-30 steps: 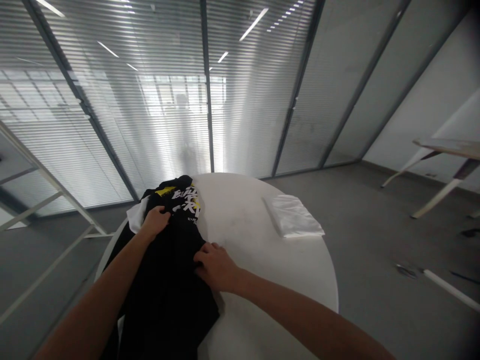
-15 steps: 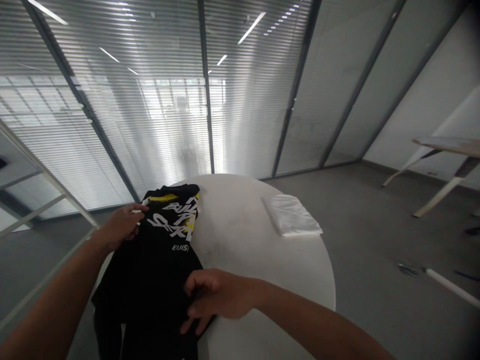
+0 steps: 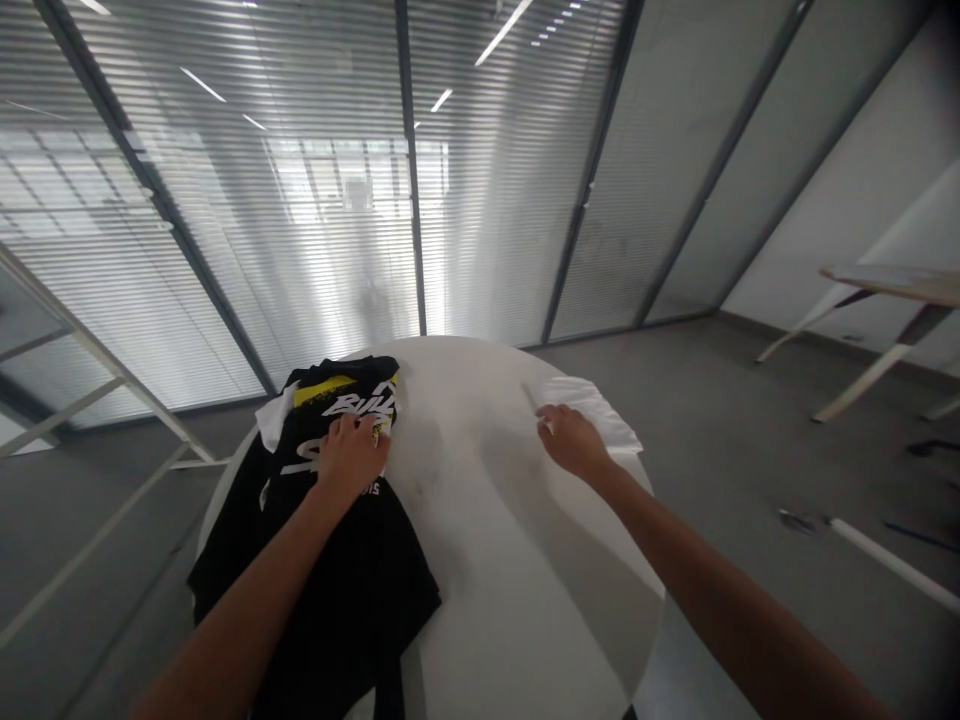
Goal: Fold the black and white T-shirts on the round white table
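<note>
From my end, the relation that matters is at my right hand (image 3: 571, 440): the white packet (image 3: 598, 408) lies just beyond it and to its right, near the right edge of the round table (image 3: 480, 400). The fingers are curled at its near-left side — whether they pinch it, I can't tell. My left hand (image 3: 352, 462) is well apart, palm down with fingers loosely spread on the print of the black garment (image 3: 375, 570). That garment's long axis runs from the far edge towards me (down the table's left side) — sleeve side outward.
</note>
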Demonstrator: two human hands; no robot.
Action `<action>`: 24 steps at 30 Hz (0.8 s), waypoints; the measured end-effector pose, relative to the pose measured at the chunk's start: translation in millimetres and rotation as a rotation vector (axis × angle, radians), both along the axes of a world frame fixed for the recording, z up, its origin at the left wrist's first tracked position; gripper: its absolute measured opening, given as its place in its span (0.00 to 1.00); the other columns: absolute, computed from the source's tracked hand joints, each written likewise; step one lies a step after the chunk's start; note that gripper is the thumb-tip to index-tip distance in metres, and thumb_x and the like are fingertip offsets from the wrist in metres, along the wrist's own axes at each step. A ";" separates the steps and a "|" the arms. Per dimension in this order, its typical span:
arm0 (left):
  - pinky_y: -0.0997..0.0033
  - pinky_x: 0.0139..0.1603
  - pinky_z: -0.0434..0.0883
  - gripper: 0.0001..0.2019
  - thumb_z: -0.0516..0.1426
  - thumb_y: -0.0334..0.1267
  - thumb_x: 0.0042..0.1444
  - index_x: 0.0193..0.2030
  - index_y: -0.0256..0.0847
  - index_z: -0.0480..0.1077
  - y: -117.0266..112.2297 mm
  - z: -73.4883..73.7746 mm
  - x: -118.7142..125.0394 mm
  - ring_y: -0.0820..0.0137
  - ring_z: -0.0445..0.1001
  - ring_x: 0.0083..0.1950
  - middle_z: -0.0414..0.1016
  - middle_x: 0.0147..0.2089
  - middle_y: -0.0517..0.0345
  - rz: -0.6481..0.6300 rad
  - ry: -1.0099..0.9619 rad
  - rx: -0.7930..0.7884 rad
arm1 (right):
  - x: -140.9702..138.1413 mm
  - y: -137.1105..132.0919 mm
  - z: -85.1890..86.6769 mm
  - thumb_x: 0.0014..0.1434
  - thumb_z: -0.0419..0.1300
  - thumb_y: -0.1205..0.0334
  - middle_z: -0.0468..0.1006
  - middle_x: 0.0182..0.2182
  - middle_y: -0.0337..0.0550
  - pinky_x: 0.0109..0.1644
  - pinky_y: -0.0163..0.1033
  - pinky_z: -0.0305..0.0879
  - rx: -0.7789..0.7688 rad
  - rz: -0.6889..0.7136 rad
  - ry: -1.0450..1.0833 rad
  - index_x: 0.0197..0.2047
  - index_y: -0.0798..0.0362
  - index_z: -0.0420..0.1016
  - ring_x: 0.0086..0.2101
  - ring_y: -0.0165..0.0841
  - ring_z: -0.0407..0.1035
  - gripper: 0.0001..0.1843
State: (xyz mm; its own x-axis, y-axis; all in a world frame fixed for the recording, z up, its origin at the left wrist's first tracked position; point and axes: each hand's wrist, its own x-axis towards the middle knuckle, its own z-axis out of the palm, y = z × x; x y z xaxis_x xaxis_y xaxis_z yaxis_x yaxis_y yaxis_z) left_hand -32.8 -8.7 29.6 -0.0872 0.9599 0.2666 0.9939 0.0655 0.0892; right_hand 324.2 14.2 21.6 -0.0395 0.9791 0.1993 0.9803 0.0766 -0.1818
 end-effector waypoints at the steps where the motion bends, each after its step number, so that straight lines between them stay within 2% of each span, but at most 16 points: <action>1: 0.52 0.56 0.64 0.21 0.49 0.43 0.59 0.57 0.43 0.69 0.6 -10.1 8.4 0.51 0.65 0.59 0.68 0.58 0.43 -0.017 0.016 0.015 | 5.0 1.9 -6.1 0.65 0.49 0.60 0.72 0.50 0.56 0.52 0.47 0.59 0.003 -0.084 -0.053 0.55 0.55 0.69 0.50 0.44 0.65 0.18; 3: 0.51 0.58 0.60 0.21 0.50 0.40 0.58 0.58 0.43 0.69 1.0 -28.8 14.4 0.52 0.65 0.58 0.68 0.58 0.43 -0.044 0.051 0.026 | 12.3 3.2 -17.1 0.64 0.50 0.56 0.69 0.52 0.60 0.51 0.51 0.60 -0.021 -0.217 -0.133 0.56 0.57 0.67 0.51 0.49 0.63 0.20; 5: 0.50 0.59 0.58 0.21 0.51 0.39 0.58 0.58 0.42 0.69 0.8 -41.6 10.8 0.53 0.65 0.58 0.69 0.58 0.43 -0.059 0.064 0.030 | 17.4 3.8 -24.7 0.65 0.50 0.55 0.69 0.51 0.60 0.50 0.52 0.60 -0.049 -0.255 -0.177 0.55 0.56 0.67 0.51 0.50 0.63 0.20; 7: 0.51 0.59 0.57 0.21 0.51 0.40 0.58 0.58 0.44 0.69 0.9 -46.7 4.9 0.54 0.65 0.58 0.69 0.58 0.44 -0.061 0.053 0.026 | 22.1 5.9 -27.3 0.66 0.47 0.57 0.70 0.49 0.58 0.49 0.51 0.60 -0.044 -0.245 -0.173 0.52 0.55 0.69 0.50 0.47 0.65 0.17; 10: 0.52 0.59 0.57 0.21 0.51 0.39 0.58 0.58 0.46 0.70 1.5 -45.6 1.2 0.54 0.65 0.58 0.69 0.58 0.46 -0.051 0.044 0.012 | 31.5 13.4 -21.5 0.67 0.45 0.61 0.73 0.45 0.55 0.45 0.46 0.61 -0.040 -0.241 -0.045 0.46 0.53 0.71 0.44 0.42 0.68 0.15; 12: 0.52 0.59 0.56 0.21 0.51 0.39 0.58 0.57 0.45 0.70 1.8 -44.2 2.5 0.54 0.65 0.58 0.69 0.58 0.45 -0.046 0.045 0.011 | 39.7 20.0 -12.2 0.65 0.47 0.61 0.74 0.42 0.53 0.43 0.43 0.60 0.006 -0.231 0.099 0.40 0.53 0.71 0.40 0.39 0.69 0.12; 15: 0.49 0.59 0.57 0.20 0.51 0.39 0.58 0.56 0.43 0.71 2.0 -44.7 5.6 0.52 0.66 0.57 0.70 0.57 0.44 -0.054 0.042 0.037 | 50.0 26.9 9.1 0.61 0.51 0.59 0.74 0.34 0.47 0.40 0.40 0.59 0.212 -0.153 0.401 0.34 0.53 0.69 0.35 0.36 0.67 0.09; 17: 0.47 0.61 0.55 0.19 0.51 0.39 0.58 0.55 0.42 0.71 2.2 -45.8 7.4 0.52 0.66 0.57 0.70 0.56 0.43 -0.066 0.018 0.066 | 50.6 26.8 28.1 0.58 0.54 0.53 0.71 0.28 0.42 0.36 0.39 0.59 0.326 -0.075 0.718 0.32 0.51 0.67 0.30 0.33 0.64 0.11; 19: 0.44 0.63 0.52 0.17 0.51 0.39 0.59 0.52 0.43 0.72 2.3 -45.2 10.0 0.53 0.66 0.57 0.71 0.55 0.45 -0.110 -0.055 0.082 | 43.4 22.3 48.7 0.55 0.56 0.48 0.67 0.25 0.37 0.32 0.38 0.58 0.359 0.021 1.069 0.32 0.50 0.64 0.26 0.32 0.62 0.13; 21: 0.46 0.64 0.54 0.15 0.52 0.41 0.60 0.51 0.43 0.72 0.9 -41.0 15.8 0.56 0.67 0.56 0.72 0.53 0.47 -0.234 -0.203 0.081 | 28.8 14.6 67.0 0.54 0.56 0.48 0.67 0.26 0.37 0.32 0.38 0.60 0.327 0.136 1.307 0.32 0.49 0.63 0.25 0.32 0.63 0.14; 24: 0.55 0.59 0.65 0.18 0.54 0.43 0.60 0.55 0.42 0.67 -7.0 -24.8 35.0 0.64 0.71 0.51 0.71 0.52 0.48 -0.491 -0.553 0.062 | -1.1 1.5 81.9 0.56 0.55 0.48 0.71 0.29 0.41 0.35 0.40 0.64 0.238 0.228 1.474 0.34 0.49 0.65 0.29 0.34 0.67 0.13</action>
State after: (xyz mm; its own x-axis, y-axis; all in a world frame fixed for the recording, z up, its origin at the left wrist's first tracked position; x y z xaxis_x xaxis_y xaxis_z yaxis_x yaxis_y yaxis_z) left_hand 2.1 -15.6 4.8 0.2110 0.9075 0.3631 0.7165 -0.3963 0.5741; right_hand 323.0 15.7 103.5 0.1893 0.9200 0.3431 -0.0999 0.3657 -0.9254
